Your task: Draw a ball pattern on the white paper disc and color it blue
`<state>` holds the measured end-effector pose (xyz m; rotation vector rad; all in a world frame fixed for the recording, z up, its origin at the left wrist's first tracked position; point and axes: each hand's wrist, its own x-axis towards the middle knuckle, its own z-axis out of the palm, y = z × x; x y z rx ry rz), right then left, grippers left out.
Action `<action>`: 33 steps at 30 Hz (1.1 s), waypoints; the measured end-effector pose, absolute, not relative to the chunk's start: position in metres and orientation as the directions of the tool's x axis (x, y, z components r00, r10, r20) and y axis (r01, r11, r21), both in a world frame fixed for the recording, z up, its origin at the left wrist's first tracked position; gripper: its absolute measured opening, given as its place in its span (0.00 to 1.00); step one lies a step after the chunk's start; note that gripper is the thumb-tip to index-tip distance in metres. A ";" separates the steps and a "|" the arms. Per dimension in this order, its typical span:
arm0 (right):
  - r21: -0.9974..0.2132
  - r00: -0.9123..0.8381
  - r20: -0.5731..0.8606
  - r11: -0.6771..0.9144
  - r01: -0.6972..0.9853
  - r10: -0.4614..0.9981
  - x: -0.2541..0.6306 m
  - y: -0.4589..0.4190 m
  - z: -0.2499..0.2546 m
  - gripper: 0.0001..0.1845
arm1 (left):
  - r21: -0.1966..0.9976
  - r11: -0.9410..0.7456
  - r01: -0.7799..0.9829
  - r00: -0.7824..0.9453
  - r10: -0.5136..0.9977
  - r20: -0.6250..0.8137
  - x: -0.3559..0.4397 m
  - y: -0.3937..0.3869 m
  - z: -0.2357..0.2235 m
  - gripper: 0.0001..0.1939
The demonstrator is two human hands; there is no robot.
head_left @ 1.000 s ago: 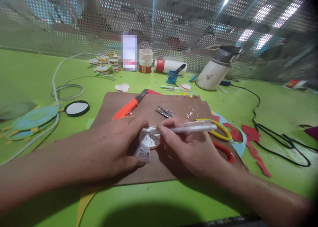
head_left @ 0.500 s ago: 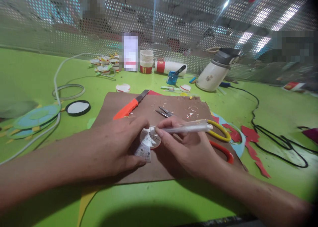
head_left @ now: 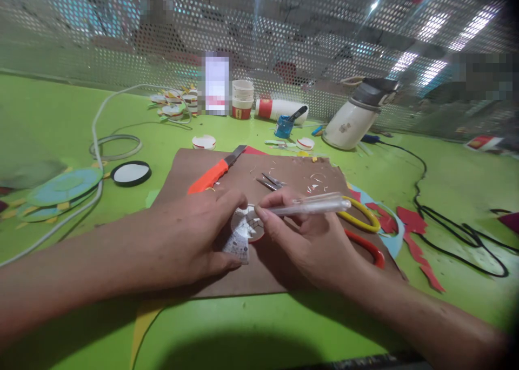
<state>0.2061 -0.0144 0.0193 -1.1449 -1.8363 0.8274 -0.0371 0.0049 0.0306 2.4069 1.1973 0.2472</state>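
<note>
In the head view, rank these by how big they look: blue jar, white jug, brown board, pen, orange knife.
1. Brown board
2. White jug
3. Orange knife and pen: unsure, as the right hand partly hides the pen
4. Blue jar

Premises present as a craft work area, whether in a workshop or a classroom cannot be determined. Evidence noted: bright green tabletop [head_left: 259, 329]; brown rectangular cardboard sheet [head_left: 239, 275] bearing small offcuts; orange-handled metal-bladed knife [head_left: 213, 174]; scissors with yellow and red loop handles [head_left: 365, 216]; clear plastic pen [head_left: 310, 205]; transparent printed plastic template [head_left: 238, 247]; irregular red paper scraps [head_left: 411, 220]; small round blue jar [head_left: 283, 127]. Grey perforated screen [head_left: 174, 40] stands behind.
</note>
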 end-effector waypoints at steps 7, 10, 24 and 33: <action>-0.838 -0.264 0.279 0.368 0.403 0.923 0.205 -0.016 0.020 0.06 | 0.476 -0.512 0.715 0.600 0.799 -0.043 -0.037 0.005 0.031 0.20; -0.845 -0.256 0.273 0.359 0.397 0.927 0.204 -0.016 0.020 0.06 | 0.494 -0.497 0.714 0.596 0.801 -0.054 -0.036 0.005 0.032 0.21; -0.839 -0.267 0.248 0.344 0.421 0.931 0.204 -0.018 0.024 0.08 | 0.498 -0.510 0.701 0.610 0.791 -0.049 -0.038 0.004 0.034 0.22; -0.849 -0.269 0.263 0.355 0.392 0.926 0.205 -0.018 0.018 0.09 | 0.455 -0.546 0.704 0.622 0.782 -0.023 -0.038 0.005 0.032 0.20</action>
